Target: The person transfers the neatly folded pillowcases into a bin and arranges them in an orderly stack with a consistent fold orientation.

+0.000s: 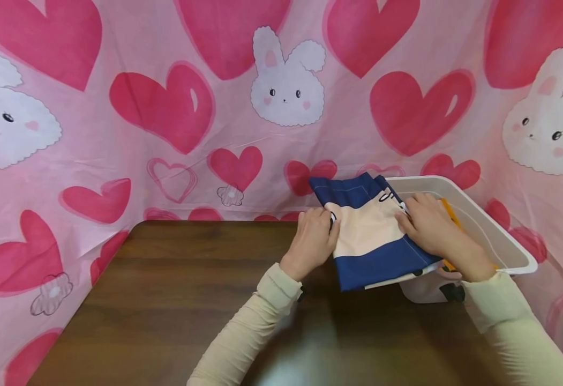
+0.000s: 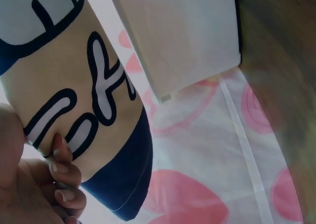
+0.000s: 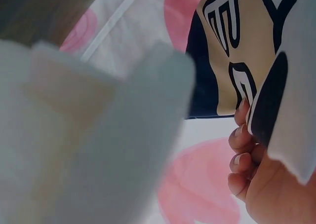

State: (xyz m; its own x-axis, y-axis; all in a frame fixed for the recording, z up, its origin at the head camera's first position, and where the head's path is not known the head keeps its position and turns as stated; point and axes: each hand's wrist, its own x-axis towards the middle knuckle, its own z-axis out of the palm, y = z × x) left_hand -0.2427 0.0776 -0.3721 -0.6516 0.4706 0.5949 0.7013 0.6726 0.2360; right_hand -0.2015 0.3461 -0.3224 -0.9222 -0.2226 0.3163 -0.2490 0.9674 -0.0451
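A folded cloth in navy blue and beige, with white black-edged lettering on its underside, is held up in the air between both hands. My left hand pinches its left edge, thumb on top; in the left wrist view the curled fingers sit under the beige part. My right hand grips the right edge, and the right wrist view shows its curled fingertips against the cloth. Just right of the cloth stands a whitish plastic bin, partly hidden by the right hand and forearm.
Something orange-yellow shows inside the bin, mostly hidden behind the right hand. The brown wooden table extends to the left and front. A pink curtain with hearts and rabbits hangs behind and at both sides.
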